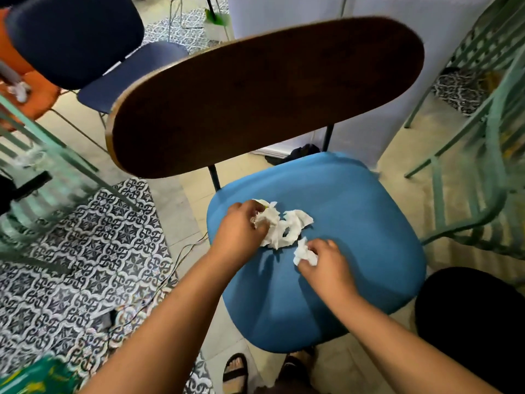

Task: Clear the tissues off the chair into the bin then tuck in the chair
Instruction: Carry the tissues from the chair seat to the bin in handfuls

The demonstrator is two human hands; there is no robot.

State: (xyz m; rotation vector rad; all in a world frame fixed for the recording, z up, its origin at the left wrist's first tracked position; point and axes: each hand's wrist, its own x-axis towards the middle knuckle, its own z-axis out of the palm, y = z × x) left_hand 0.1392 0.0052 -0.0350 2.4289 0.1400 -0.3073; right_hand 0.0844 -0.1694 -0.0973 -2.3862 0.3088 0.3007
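A chair with a blue seat [355, 237] and a dark wooden backrest [264, 92] stands below me. Crumpled white tissues [287, 227] lie on the left part of the seat. My left hand [241, 228] grips the left end of that tissue heap, fingers curled into it. My right hand [326, 265] pinches a smaller separate crumpled tissue [304, 253] near the middle of the seat. No bin is clearly identifiable; a black round shape [471, 322] sits at the lower right.
A glass table with green legs [56, 166] is at the left, over a patterned rug [85, 251]. A navy chair [85, 38] and an orange chair [25, 89] stand at the far left. A green metal chair [483, 166] is at the right. Cables [181, 257] lie on the floor.
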